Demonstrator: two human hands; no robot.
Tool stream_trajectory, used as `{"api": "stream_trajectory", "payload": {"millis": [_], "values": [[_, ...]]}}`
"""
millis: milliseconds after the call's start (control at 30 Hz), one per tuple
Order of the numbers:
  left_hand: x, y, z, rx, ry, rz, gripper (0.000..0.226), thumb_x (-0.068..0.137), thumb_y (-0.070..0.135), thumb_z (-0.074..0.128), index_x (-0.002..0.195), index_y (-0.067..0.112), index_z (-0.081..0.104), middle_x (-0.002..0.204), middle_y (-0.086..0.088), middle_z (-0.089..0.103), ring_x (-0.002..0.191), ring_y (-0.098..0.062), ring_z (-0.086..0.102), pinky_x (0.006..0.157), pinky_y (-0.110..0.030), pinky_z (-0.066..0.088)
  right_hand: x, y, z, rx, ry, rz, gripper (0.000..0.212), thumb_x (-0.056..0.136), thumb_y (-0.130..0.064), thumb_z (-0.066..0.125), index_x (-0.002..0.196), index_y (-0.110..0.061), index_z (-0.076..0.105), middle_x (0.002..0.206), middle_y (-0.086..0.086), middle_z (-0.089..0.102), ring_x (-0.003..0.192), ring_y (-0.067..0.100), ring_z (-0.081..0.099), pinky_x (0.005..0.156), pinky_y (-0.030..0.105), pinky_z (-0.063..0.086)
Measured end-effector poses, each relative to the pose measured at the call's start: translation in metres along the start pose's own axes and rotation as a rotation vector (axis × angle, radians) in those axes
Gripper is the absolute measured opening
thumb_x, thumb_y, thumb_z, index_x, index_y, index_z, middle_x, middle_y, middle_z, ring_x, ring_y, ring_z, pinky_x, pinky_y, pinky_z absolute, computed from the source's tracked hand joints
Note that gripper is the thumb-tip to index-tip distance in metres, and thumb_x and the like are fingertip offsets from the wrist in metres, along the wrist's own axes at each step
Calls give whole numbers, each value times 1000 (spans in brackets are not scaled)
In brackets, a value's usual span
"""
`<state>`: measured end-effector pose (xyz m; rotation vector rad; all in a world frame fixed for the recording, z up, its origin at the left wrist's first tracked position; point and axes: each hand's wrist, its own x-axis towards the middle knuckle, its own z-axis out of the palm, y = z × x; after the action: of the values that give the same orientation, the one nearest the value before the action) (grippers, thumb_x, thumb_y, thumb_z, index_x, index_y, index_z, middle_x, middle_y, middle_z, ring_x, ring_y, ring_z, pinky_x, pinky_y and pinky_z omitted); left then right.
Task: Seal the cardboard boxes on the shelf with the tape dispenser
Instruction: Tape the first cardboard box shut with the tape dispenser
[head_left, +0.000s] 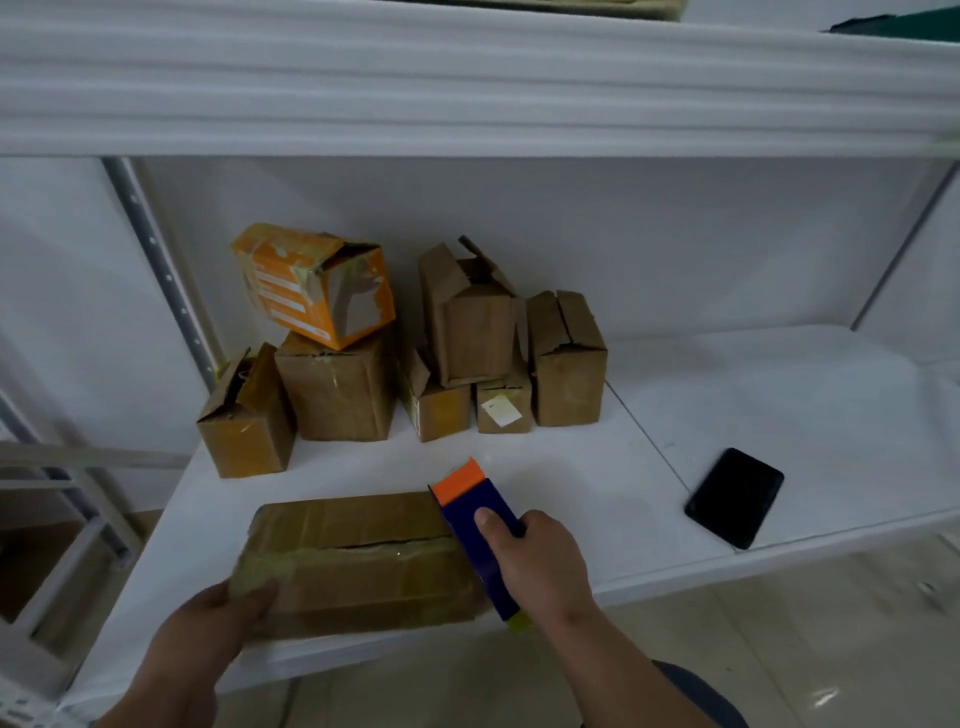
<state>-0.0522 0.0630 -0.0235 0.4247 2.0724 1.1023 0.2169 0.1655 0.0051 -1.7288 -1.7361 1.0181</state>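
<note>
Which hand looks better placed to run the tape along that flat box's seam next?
The right hand, probably: it already grips the tape dispenser at the right end of the flat cardboard box. The left hand holds the box's left end, steadying it.

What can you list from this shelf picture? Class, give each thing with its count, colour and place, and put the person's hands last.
Flat cardboard box: one, brown, front edge of the shelf, top seam partly open.
Small cardboard boxes: about six, brown, clustered at the back left.
Orange box: one, orange and white, tilted on top of that cluster.
Tape dispenser: one, dark blue with orange tip, at the flat box's right end.
Phone: one, black, lying on the right.
Shelf: white.
Left hand: holds the flat box's left end.
Right hand: grips the dispenser.
</note>
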Motion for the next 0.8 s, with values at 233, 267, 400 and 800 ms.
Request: {"api": "stream_trajectory", "payload": {"millis": [233,267,400,800], "values": [[-31,27,12,-315,-84,-99,32,92,27,64,120,17,51,119,-12,54,115,-36,52,96,-56,47,-5,13,-8,109,47,93,46,91,-62,45,96,-17,54,92,-2,63,82,15,63,53,19,40],[-34,29,13,-368,-121,-107,33,92,23,64,121,16,50,119,-14,55,114,-37,54,93,-57,49,-7,15,-10,127,46,98,45,91,-62,45,94,-18,54,91,-2,63,82,16,63,54,19,41],[-40,32,11,-474,-211,-140,35,89,11,65,122,9,51,120,-18,58,106,-37,59,86,-55,52,-10,25,-25,168,78,98,42,91,-59,48,82,-18,51,78,-3,60,69,11,59,51,18,39],[-78,49,46,-615,-314,-139,34,91,7,57,124,2,51,115,-18,60,113,-37,56,93,-56,47,-12,51,-105,474,385,130,47,90,-53,54,89,-7,61,84,8,68,76,22,65,59,28,45]]}}
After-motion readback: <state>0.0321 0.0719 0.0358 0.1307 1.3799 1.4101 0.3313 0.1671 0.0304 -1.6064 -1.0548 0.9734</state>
